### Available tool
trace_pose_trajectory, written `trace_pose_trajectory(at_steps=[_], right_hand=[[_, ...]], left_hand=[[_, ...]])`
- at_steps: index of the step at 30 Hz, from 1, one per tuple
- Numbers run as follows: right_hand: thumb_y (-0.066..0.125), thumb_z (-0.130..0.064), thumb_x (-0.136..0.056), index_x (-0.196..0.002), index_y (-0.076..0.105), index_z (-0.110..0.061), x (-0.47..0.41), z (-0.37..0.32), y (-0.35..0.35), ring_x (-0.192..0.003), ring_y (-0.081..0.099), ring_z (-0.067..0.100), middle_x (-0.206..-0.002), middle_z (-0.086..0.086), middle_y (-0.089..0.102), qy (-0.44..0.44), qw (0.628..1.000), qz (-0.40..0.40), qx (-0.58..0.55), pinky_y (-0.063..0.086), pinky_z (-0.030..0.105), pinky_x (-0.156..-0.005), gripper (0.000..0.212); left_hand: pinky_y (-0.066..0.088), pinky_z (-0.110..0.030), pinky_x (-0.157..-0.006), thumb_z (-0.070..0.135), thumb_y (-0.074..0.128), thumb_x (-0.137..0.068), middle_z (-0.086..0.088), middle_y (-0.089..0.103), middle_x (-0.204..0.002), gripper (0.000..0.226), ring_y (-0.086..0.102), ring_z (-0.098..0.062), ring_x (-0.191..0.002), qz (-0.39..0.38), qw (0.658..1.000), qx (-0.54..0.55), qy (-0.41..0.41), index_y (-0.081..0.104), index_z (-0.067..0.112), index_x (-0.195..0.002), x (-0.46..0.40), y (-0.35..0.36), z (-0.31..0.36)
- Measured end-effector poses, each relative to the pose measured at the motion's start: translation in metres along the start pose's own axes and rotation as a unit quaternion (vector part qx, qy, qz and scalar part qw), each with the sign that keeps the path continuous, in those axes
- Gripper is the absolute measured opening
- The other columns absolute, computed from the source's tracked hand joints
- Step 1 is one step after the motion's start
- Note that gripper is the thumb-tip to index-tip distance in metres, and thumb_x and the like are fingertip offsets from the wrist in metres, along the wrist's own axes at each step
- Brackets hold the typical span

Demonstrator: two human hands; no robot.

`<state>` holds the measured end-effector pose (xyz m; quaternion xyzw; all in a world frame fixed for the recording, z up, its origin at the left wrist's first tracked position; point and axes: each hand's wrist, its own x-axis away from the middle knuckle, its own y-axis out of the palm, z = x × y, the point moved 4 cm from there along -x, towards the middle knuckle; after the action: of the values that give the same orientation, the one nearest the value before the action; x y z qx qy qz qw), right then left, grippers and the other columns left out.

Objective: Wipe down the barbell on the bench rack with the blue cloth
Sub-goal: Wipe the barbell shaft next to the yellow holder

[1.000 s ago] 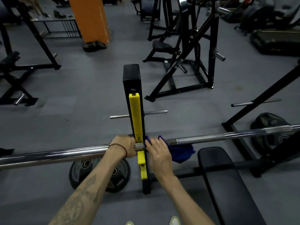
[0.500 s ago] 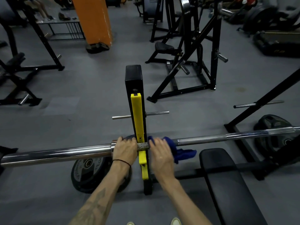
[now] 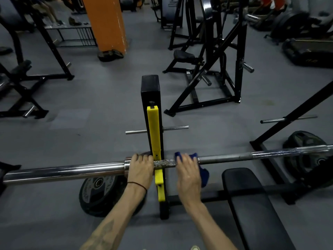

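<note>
A steel barbell lies across the view on the bench rack, its thick chrome sleeve running off to the left. It rests against the black rack upright with its yellow liner. My left hand is closed over the bar just left of the upright, at the sleeve's collar. My right hand presses the blue cloth around the bar just right of the upright. Cloth shows above my fingers and hangs below my palm. Bare knurled bar shows between my hands.
A black bench pad lies at lower right under the bar. One weight plate sits on the floor below the sleeve, another plate at the right. Black racks and machines stand behind, with an orange pillar far back.
My right hand has slid the cloth a little to the right along the bar, exposing more knurling beside the upright. My left hand keeps its grip at the collar.
</note>
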<state>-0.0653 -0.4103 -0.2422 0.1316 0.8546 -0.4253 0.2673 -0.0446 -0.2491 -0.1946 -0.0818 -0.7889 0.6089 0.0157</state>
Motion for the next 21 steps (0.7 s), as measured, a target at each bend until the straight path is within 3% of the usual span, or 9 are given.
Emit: trace_pose_trajectory(at_steps=[3, 6, 9, 11, 14, 15, 17, 19, 21], right_hand=[[0.054, 0.001, -0.091, -0.134, 0.065, -0.004, 0.006, -0.03, 0.014, -0.14, 0.052, 0.028, -0.144, 0.013, 0.061, -0.096, 0.994, -0.05, -0.029, 0.021, 0.041, -0.128, 0.045], [0.062, 0.004, -0.089, -0.135, 0.066, -0.005, 0.0, -0.012, 0.004, -0.138, 0.054, 0.026, -0.144, 0.012, 0.062, -0.126, 0.99, -0.067, -0.004, 0.031, 0.046, -0.123, 0.047], [0.054, 0.003, -0.091, -0.129, 0.07, -0.004, -0.008, 0.027, -0.021, -0.13, 0.062, 0.029, -0.136, 0.014, 0.066, -0.106, 0.993, -0.04, 0.037, 0.037, 0.049, -0.119, 0.042], [0.055, 0.003, -0.092, -0.128, 0.07, -0.002, -0.011, 0.048, -0.034, -0.128, 0.063, 0.03, -0.135, 0.015, 0.067, -0.079, 0.995, -0.016, 0.055, 0.031, 0.047, -0.122, 0.039], [0.075, 0.016, -0.077, -0.126, 0.07, 0.0, -0.009, 0.041, -0.026, -0.131, 0.059, 0.03, -0.134, 0.016, 0.067, 0.002, 0.998, 0.027, 0.053, 0.021, 0.041, -0.127, 0.051], [0.077, 0.019, -0.073, -0.126, 0.07, 0.0, -0.006, 0.03, -0.019, -0.132, 0.058, 0.029, -0.134, 0.016, 0.067, 0.017, 0.998, 0.033, 0.042, 0.02, 0.04, -0.127, 0.056], [0.068, 0.017, -0.079, -0.127, 0.07, -0.002, -0.005, -0.002, -0.003, -0.131, 0.059, 0.028, -0.135, 0.014, 0.067, -0.018, 1.0, 0.023, 0.008, 0.024, 0.041, -0.126, 0.052], [0.052, 0.008, -0.086, -0.127, 0.071, -0.003, -0.006, -0.018, 0.007, -0.13, 0.062, 0.029, -0.134, 0.015, 0.068, -0.084, 0.996, -0.014, -0.01, 0.032, 0.046, -0.122, 0.046], [0.047, 0.005, -0.088, -0.128, 0.071, -0.004, -0.008, -0.012, 0.004, -0.127, 0.064, 0.029, -0.132, 0.014, 0.069, -0.117, 0.992, -0.05, 0.006, 0.035, 0.05, -0.12, 0.047]], left_hand=[[0.043, -0.043, -0.077, -0.001, 0.059, -0.069, -0.011, 0.057, -0.062, 0.014, 0.058, -0.031, -0.058, 0.091, 0.996, 0.008, -0.008, 0.055, 0.012, -0.072, 0.004, 0.004, 0.004], [0.049, -0.04, -0.069, -0.002, 0.062, -0.063, -0.011, 0.058, -0.056, 0.015, 0.058, -0.029, -0.051, 0.088, 0.996, 0.025, -0.009, 0.057, 0.011, -0.066, -0.001, 0.0, 0.004], [0.047, -0.033, -0.059, -0.004, 0.068, -0.051, -0.008, 0.054, -0.046, 0.022, 0.052, -0.024, -0.04, 0.069, 0.996, 0.048, 0.012, 0.055, 0.013, -0.057, -0.007, 0.005, 0.0], [0.044, -0.03, -0.053, -0.004, 0.073, -0.043, -0.007, 0.05, -0.04, 0.029, 0.048, -0.022, -0.034, 0.045, 0.997, 0.062, 0.011, 0.052, 0.014, -0.053, -0.012, 0.007, -0.003], [0.045, -0.031, -0.05, -0.002, 0.078, -0.044, -0.007, 0.053, -0.042, 0.03, 0.05, -0.023, -0.034, 0.002, 0.999, 0.049, 0.002, 0.055, 0.015, -0.053, -0.016, 0.008, -0.002], [0.047, -0.031, -0.054, 0.002, 0.079, -0.052, -0.007, 0.059, -0.048, 0.025, 0.056, -0.024, -0.04, -0.021, 0.999, 0.038, -0.002, 0.058, 0.015, -0.058, -0.017, 0.007, -0.002], [0.051, -0.032, -0.071, 0.017, 0.067, -0.079, -0.005, 0.072, -0.077, 0.002, 0.069, -0.026, -0.07, -0.102, 0.995, 0.013, 0.001, 0.066, 0.018, -0.08, -0.021, 0.003, -0.003], [0.051, -0.033, -0.082, 0.03, 0.056, -0.09, -0.004, 0.072, -0.105, 0.02, 0.07, -0.026, -0.098, -0.161, 0.987, 0.006, 0.004, 0.067, 0.02, -0.103, -0.031, 0.004, -0.01], [0.05, -0.034, -0.087, 0.035, 0.055, -0.09, -0.004, 0.069, -0.117, 0.03, 0.067, -0.025, -0.108, -0.209, 0.978, 0.01, 0.013, 0.065, 0.02, -0.114, -0.037, 0.004, -0.012]])
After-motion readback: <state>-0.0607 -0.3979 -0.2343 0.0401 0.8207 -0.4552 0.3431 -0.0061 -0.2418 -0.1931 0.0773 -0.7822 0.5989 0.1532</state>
